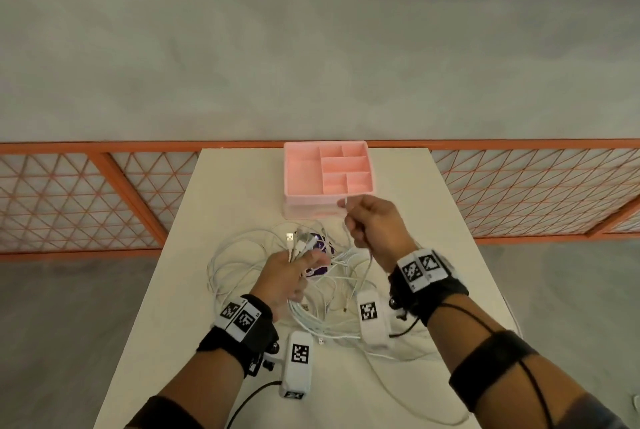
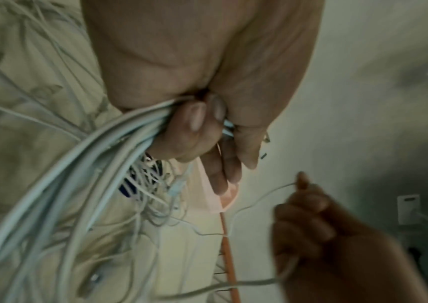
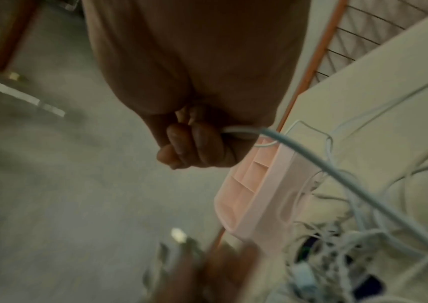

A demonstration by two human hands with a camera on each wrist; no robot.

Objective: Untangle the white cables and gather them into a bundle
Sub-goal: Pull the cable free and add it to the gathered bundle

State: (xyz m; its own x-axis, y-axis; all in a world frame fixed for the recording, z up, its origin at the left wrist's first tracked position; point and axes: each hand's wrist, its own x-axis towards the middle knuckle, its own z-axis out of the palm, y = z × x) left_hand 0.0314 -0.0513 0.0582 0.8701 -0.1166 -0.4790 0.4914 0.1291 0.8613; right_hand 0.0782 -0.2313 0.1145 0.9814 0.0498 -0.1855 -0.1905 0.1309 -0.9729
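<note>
no words, brand names or numbers are showing up readable anywhere. only black-and-white square code markers are showing, on the wrist bands (image 1: 240,318) at seven o'clock and on the white camera blocks (image 1: 300,352) nearby.

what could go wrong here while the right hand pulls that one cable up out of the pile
1. The lifted cable runs back into the white cables lying looped on the table, so a hard pull by the right hand may tighten a knot.
2. The left hand grips several plug ends; a tug could slip one loose.
3. The pink organizer sits just beyond the pile, and a dragged loop might catch it.
</note>
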